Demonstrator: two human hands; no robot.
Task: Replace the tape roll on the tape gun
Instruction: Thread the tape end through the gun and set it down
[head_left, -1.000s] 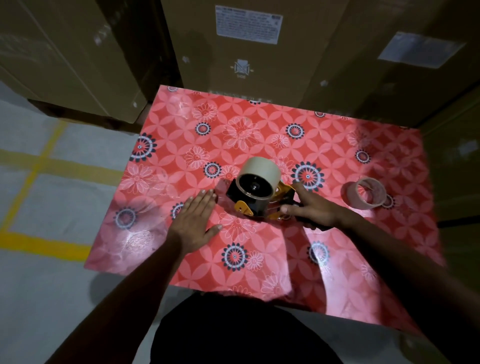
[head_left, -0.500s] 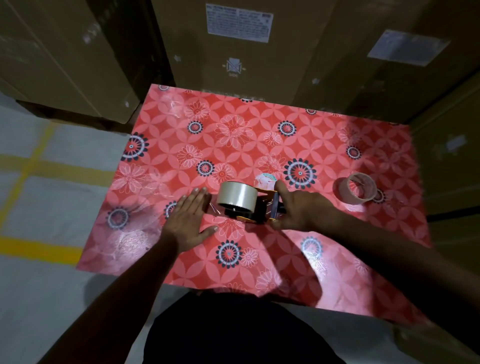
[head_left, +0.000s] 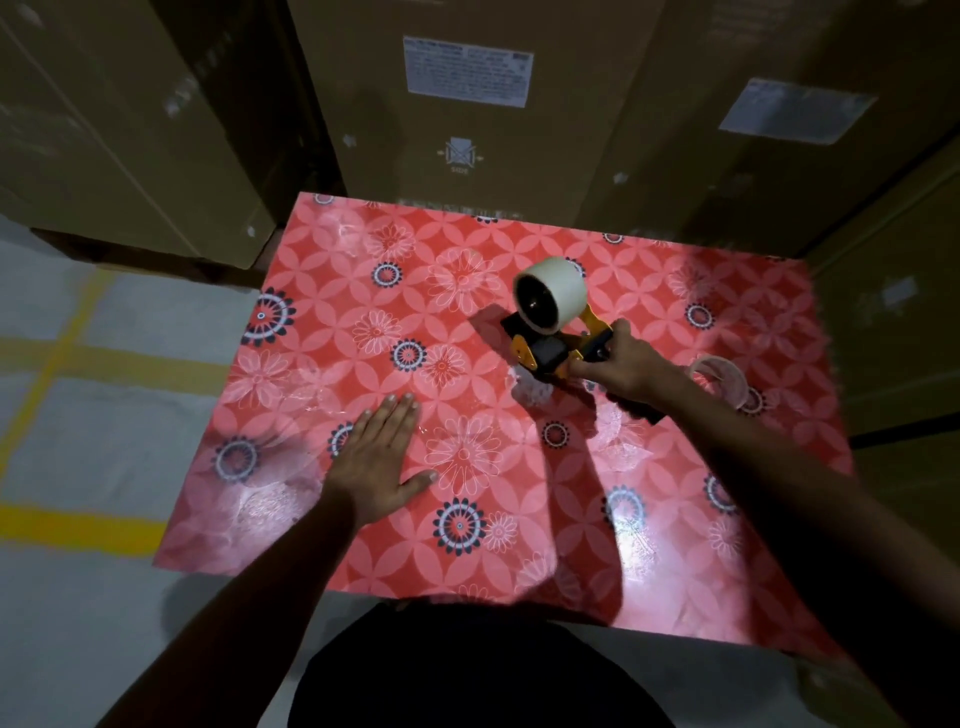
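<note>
One tape gun (head_left: 558, 340), two tape rolls (head_left: 551, 293) (head_left: 723, 378), two hands (head_left: 378, 462) (head_left: 626, 366).

The table (head_left: 363, 291) wears a glossy, smooth red plastic-looking cover that throws back white glare. The tape gun (head_left: 558, 348) shows hard yellow and black parts, seemingly plastic. Its tape roll (head_left: 556, 288) is pale, smooth, faintly shiny. At 12 o'clock, matt brown cardboard boxes (head_left: 467, 114) carry white paper labels (head_left: 467, 70).

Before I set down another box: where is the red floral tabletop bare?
Bare: far left corner and the near edge. Crowded on the right: yellow-and-black tape gun in the right hand, near-empty clear tape roll.
</note>
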